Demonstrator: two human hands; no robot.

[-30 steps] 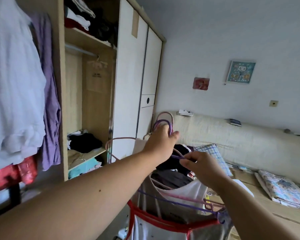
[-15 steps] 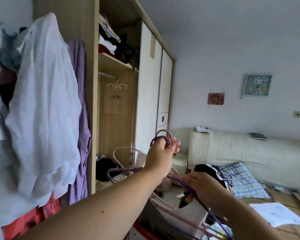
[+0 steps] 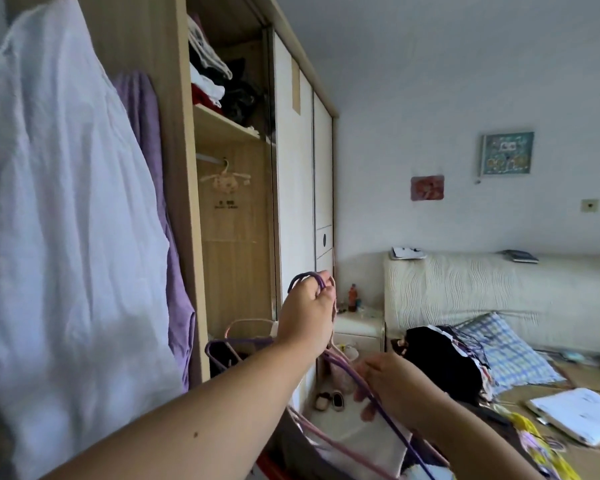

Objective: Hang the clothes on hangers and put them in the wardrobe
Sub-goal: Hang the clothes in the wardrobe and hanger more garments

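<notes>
Head view: left hand (image 3: 303,315) grips bunched hanger hooks (image 3: 302,277); right hand (image 3: 394,386) pinches a purple hanger arm (image 3: 343,364). Hung clothes (image 3: 361,445) dangle below, short of the open wardrobe (image 3: 184,168). Judged: hanging done, stowing left.

Left hand (image 3: 305,315), gripping the purple and pink wire hanger hooks (image 3: 307,277), has drawn nearer the open wooden wardrobe (image 3: 184,202); right hand (image 3: 394,388) has slid down the sloping purple hanger arm (image 3: 345,365), away from the left.
</notes>
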